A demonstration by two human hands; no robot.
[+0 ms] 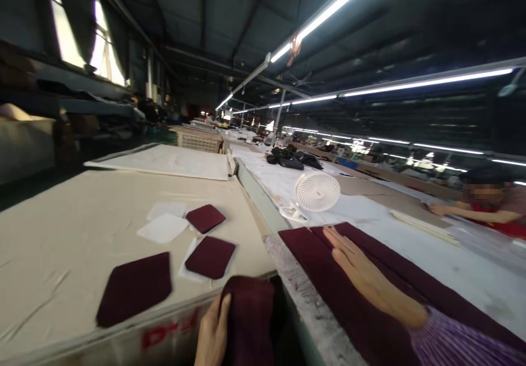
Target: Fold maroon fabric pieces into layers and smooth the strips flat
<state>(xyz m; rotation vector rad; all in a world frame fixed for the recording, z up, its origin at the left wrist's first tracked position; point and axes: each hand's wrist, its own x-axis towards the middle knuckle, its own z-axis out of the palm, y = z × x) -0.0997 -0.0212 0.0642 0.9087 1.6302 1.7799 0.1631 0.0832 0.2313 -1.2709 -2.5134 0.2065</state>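
- The left hand (213, 330) holds a dark maroon, folded strip of cloth (250, 322) by its left side, thumb against the fabric; the cloth hangs at the near edge of the cream-covered table (61, 229), next to the dark gap (284, 322) between the two tables, so a slack grip could let it drop in there
- The right hand (364, 278) lies palm down, fingers straight and nearly together, gripping nothing, on a long dark maroon fabric panel (324, 273) on the white-topped table to the right; a sideways push could skew the panel against the narrow maroon strip (390, 267) beside it, though whether that is a separate layer or a fold I cannot tell
- The purple ribbed knit sleeve (452, 336) sits low over the panel and could drag or wrinkle it if the arm is drawn back without lifting
- The grey, worn-looking table border (304, 284) runs along the panel's left side; if it is as rough as it looks, it could catch the weave
- A round white plastic fan (317, 192) stands just beyond the panel's far end; if it is running, which I cannot tell, its draught could lift a light corner or shift the thin white squares (163, 228) on the cream table
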